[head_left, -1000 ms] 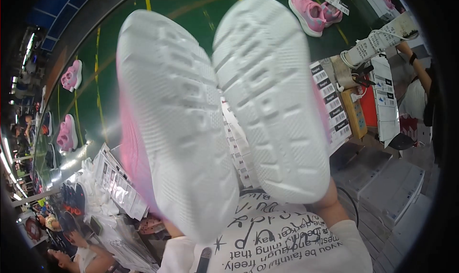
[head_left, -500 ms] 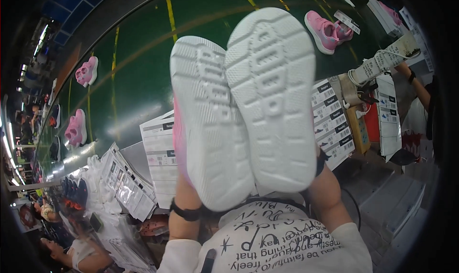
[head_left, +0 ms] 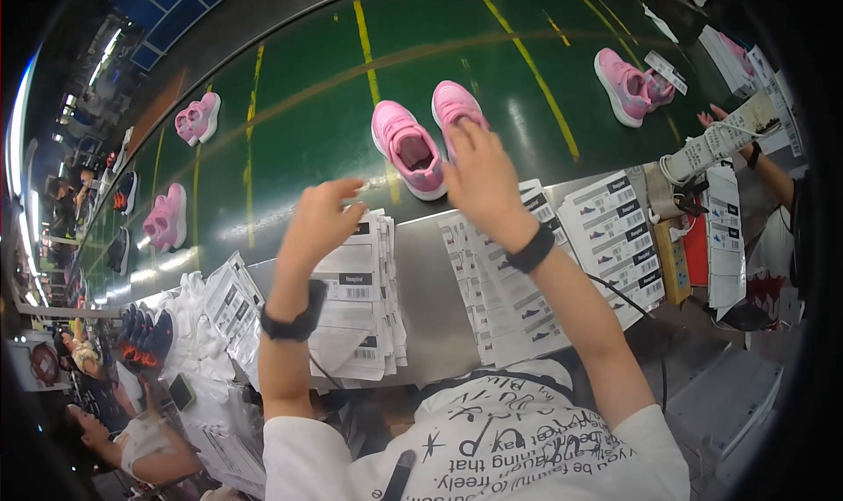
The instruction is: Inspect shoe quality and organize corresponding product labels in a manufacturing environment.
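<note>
Two pink sneakers with white soles stand side by side on the green conveyor belt in front of me. The left sneaker (head_left: 406,145) is untouched, its opening facing me. My right hand (head_left: 485,183) is over the heel and opening of the right sneaker (head_left: 457,104), its fingers bent down at the collar; it hides the shoe's rear half. To the left of the pair, my left hand (head_left: 323,223) hangs in the air above a stack of printed label sheets (head_left: 358,299), with fingers apart and nothing in it.
More label sheets (head_left: 518,303) lie on the metal ledge, with others to the right. Pink shoes (head_left: 167,218) sit further left on the belt (head_left: 307,106), and a tagged pair (head_left: 628,88) at right. A scanner-like corded device (head_left: 720,132) and another person's arm (head_left: 768,163) are at right.
The pink sneakers, held up with soles toward me before, now stand on the belt. My left hand has come off them and moved left; my right hand stays at the right sneaker.
</note>
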Motion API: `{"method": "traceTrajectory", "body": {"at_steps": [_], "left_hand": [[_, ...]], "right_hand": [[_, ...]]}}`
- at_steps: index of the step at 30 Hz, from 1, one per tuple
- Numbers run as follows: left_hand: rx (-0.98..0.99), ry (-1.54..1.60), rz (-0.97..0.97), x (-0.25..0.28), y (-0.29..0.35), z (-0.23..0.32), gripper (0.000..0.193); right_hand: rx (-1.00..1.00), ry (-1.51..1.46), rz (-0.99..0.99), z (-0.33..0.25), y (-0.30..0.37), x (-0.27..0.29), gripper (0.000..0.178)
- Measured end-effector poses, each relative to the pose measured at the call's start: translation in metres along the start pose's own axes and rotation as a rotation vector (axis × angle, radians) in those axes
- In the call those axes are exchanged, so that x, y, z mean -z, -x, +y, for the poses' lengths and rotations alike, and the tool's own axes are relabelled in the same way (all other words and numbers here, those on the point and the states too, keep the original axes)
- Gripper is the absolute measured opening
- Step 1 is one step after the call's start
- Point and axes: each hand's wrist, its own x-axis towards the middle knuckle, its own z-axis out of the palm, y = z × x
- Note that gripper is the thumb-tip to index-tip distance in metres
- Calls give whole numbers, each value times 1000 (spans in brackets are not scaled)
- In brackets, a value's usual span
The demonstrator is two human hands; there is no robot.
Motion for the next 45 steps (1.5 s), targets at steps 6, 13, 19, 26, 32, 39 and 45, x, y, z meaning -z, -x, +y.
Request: {"method": "traceTrajectory", "body": {"at_steps": [6, 13, 19, 26, 32, 39, 45], "left_hand": [[378, -320, -111, 33, 89, -67, 44], [454, -221, 201, -2, 115, -93, 32], [425, -80, 318, -11, 126, -99, 24], [184, -382, 453, -32, 135, -59, 13], [55, -427, 455, -17, 144, -4, 9], [11, -130, 525, 20, 153, 61, 7], [152, 418, 794, 25, 178, 91, 6]], "right_hand": [[368, -266, -628, -135, 77, -20, 33], [470, 157, -600, -179, 156, -56, 51], [435, 92, -550, -174, 165, -66, 46], [384, 31, -500, -171, 163, -60, 39], [652, 246, -514, -164, 147, -28, 27], [432, -461, -614, -129, 144, -6, 35], [-283, -1159, -748, -95, 117, 80, 71]]}}
